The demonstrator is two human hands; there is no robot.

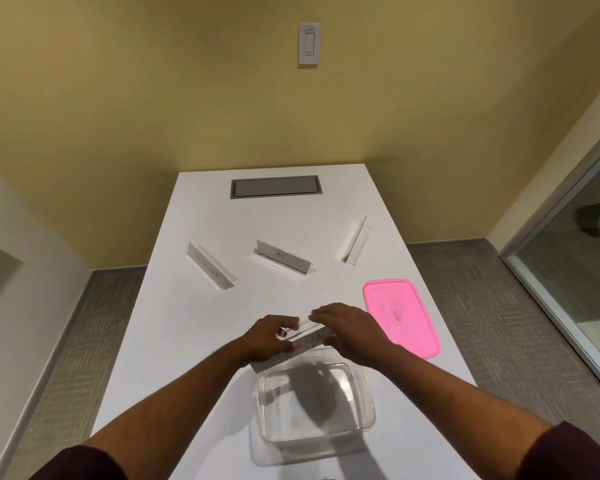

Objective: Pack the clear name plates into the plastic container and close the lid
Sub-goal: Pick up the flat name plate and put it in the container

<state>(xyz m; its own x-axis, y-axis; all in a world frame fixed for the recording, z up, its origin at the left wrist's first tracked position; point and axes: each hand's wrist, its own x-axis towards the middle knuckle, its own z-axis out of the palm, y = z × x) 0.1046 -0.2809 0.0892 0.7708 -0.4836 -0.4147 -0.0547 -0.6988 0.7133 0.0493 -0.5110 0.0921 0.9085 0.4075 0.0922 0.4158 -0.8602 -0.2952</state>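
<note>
Both hands grip one clear name plate (303, 336) just beyond the far rim of the clear plastic container (368, 407). My left hand (269, 339) holds its left end and my right hand (350, 332) holds its right end. The container stands open and empty near the table's front edge. Its pink lid (400, 317) lies flat to the right of my hands. Three more clear name plates rest farther back: one at the left (211, 265), one in the middle (284, 258) and one at the right (355, 241).
The white table (187, 341) is narrow, with carpet floor on both sides. A grey cable hatch (276, 188) is set into its far end. A yellow wall with a light switch (309, 45) stands behind, and a glass partition (575, 271) at the right.
</note>
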